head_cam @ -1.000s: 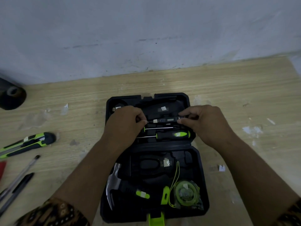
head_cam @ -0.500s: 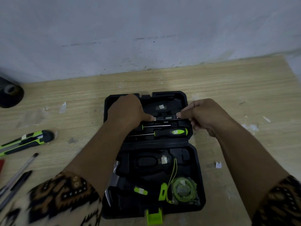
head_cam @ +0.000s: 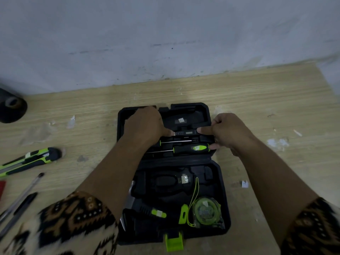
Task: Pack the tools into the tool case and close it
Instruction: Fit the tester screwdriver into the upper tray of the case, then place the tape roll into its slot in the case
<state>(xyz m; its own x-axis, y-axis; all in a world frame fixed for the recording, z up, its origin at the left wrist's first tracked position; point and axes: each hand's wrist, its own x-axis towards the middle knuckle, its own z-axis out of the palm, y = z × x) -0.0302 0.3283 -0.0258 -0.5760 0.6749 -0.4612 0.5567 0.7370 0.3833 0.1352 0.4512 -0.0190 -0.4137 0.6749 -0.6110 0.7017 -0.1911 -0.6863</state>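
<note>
A black tool case (head_cam: 223,183) lies open on the wooden table, its lid half farther from me. My left hand (head_cam: 145,125) and my right hand (head_cam: 228,130) pinch the two ends of a slim dark tester pen (head_cam: 184,133) in the lid, pressing it into its slot. Below it sit two screwdrivers, the nearer one with a green and black handle (head_cam: 191,148). The near half holds a hammer (head_cam: 147,210), a green tape measure (head_cam: 207,212) and black pliers (head_cam: 165,183). A green latch (head_cam: 173,242) sticks out at the front edge.
On the table to the left lie a green and black utility knife (head_cam: 31,160), two pens (head_cam: 22,197) and a red item (head_cam: 2,188) at the frame edge. A dark spool (head_cam: 12,110) stands at the far left by the wall. Paper scraps dot the right side.
Both hands have shifted slightly up the lid, carrying the slim tester pen from just above the screwdrivers to a higher slot. My left forearm has slid across the hammer head.
</note>
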